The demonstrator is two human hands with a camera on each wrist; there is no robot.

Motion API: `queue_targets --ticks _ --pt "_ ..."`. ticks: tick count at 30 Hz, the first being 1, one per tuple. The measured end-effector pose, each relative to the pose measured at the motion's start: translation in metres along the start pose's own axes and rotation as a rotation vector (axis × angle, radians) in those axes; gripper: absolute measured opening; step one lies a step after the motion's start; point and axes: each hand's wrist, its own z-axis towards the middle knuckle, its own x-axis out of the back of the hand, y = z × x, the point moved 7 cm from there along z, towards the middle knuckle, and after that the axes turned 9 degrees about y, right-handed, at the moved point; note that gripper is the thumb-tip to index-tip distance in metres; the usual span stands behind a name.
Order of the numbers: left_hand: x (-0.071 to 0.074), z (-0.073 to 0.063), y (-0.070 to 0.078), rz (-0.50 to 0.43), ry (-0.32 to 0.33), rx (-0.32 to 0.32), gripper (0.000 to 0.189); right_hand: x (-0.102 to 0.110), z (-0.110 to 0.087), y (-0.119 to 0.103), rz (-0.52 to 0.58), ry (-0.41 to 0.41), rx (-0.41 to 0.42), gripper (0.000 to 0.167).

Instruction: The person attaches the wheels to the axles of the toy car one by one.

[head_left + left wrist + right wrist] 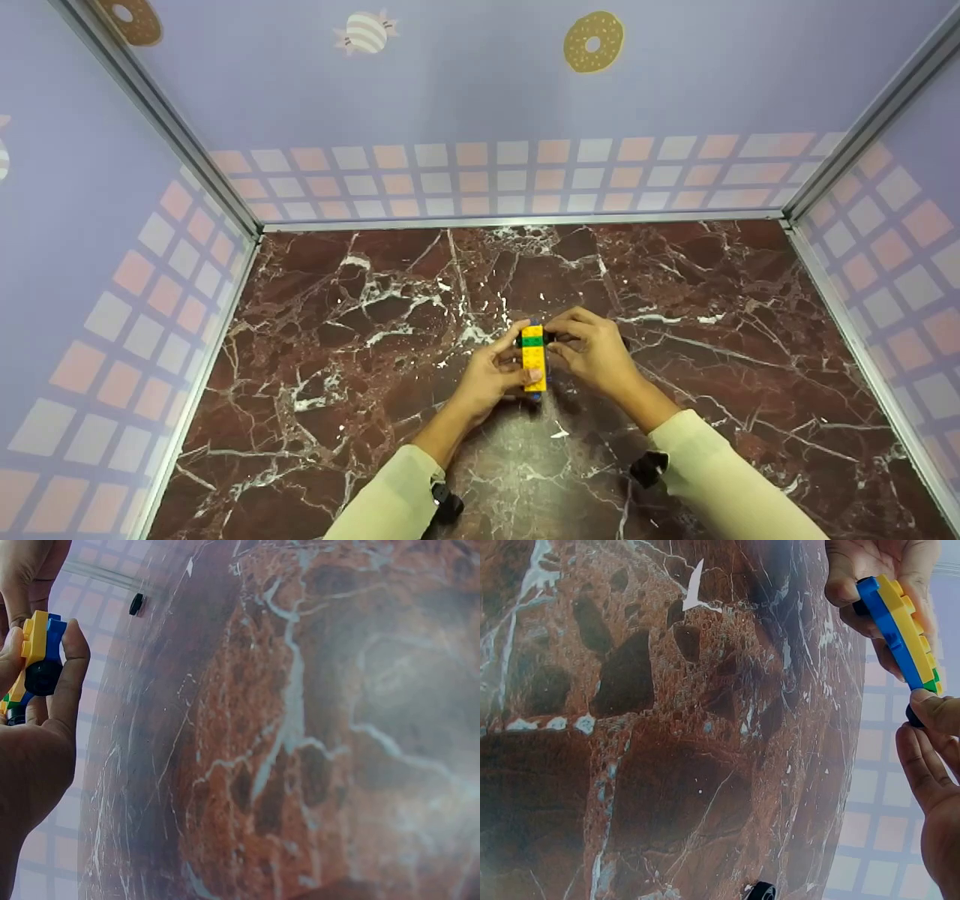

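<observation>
A toy car built of bricks (pixel 534 364) has a yellow top with a green band, a blue base and black wheels. My left hand (pixel 487 379) grips it, thumb on the yellow bricks and fingers along the side. In the left wrist view a black wheel (pixel 43 677) shows on the blue base (pixel 55 637). My right hand (pixel 592 349) is at the car's right side. Thumb and fingers of that hand pinch a black wheel (pixel 913 717) against the blue base, near the green brick (pixel 932 683). The car is held over the table, pointing away from me.
A loose black wheel (pixel 761 891) lies on the dark red marbled table (pixel 337 390), largely hidden behind my right hand in the head view. Lilac panels with checks (pixel 510 176) wall the table at the back and both sides. A black wrist camera (pixel 649 469) sits at my right sleeve.
</observation>
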Motion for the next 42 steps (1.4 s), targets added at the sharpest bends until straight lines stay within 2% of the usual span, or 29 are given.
queue_targets --ticks 17,33,38,42 --pt "0.000 -0.001 -0.001 -0.020 0.015 0.016 0.091 -0.002 0.000 -0.001 0.034 0.026 0.016 0.030" --pt "-0.006 0.002 0.003 -0.063 0.034 0.018 0.087 0.005 0.004 0.006 0.054 -0.028 -0.119 0.028" --pt "-0.007 0.002 0.003 -0.068 0.042 0.025 0.088 0.006 0.005 0.007 0.047 -0.028 -0.095 0.030" --pt "-0.006 0.002 0.003 -0.076 0.045 0.032 0.087 0.008 0.006 0.008 -0.004 -0.033 -0.047 0.032"
